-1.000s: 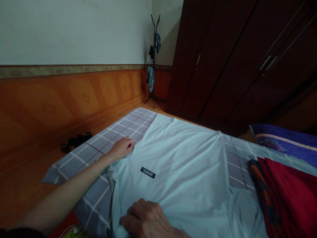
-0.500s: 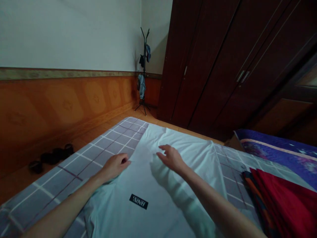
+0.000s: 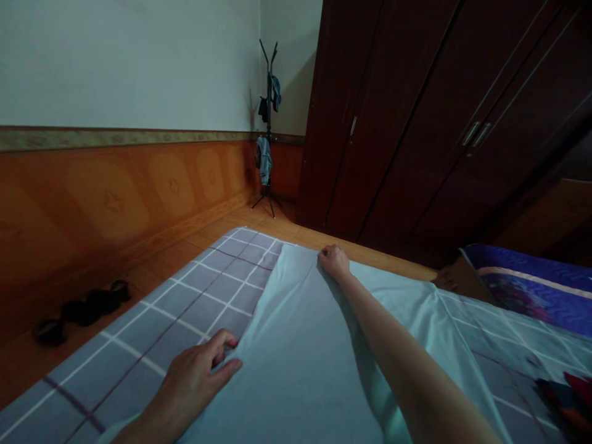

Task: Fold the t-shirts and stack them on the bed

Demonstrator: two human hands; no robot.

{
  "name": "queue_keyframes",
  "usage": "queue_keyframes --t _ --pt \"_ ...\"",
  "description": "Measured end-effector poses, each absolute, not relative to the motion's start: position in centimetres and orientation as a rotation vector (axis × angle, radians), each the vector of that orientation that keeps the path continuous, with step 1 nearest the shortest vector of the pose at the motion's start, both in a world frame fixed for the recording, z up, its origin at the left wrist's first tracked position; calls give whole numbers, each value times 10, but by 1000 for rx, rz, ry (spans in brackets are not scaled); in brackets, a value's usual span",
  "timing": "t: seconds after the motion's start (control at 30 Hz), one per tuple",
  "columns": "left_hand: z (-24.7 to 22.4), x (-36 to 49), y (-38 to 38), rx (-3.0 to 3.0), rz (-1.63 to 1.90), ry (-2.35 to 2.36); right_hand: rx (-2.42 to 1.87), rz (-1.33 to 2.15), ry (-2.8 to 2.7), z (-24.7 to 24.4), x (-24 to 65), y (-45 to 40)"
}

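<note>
A pale T-shirt [image 3: 287, 357] lies spread on a bed with a grey checked sheet [image 3: 222, 277], its left side folded inward lengthwise. My right hand [image 3: 335, 261] is at the shirt's far hem, its fingers closed on the cloth there. Near the left folded edge rests my left hand [image 3: 198, 373], thumb and fingers apart with a gap between them. Its thumb tip lies on or just over the cloth. My right forearm covers part of the shirt, and its near end runs out of view.
Dark red and navy folded cloth [image 3: 571, 401] shows at the right edge. Beyond the bed stand a dark wooden wardrobe [image 3: 393, 123], a coat rack [image 3: 269, 123] and a purple patterned mattress or blanket [image 3: 531, 283]. Black footwear [image 3: 87, 308] sits on the floor at left.
My right hand has moved away from me to the far hem and closed on it. My left hand has come nearer and opened more. The shirt's black label has left the view.
</note>
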State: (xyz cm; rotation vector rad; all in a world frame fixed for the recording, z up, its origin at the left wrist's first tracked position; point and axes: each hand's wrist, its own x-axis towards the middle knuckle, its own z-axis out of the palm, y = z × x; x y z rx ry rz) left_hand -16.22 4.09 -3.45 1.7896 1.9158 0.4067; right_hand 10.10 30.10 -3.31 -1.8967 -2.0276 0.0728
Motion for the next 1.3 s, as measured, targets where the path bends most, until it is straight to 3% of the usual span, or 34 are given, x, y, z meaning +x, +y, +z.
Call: queue_keyframes --t 0.4,0.7,1.3 --pt "-42 -168 45 1719 293 1897 -1979 -1 -1855 -46 117 308" --pt "-36 -161 47 1708 138 2025 -1723 84 -2148 -20 54 316" --pt "-49 -174 49 1830 141 2229 -1697 178 -2117 -46 -1 360"
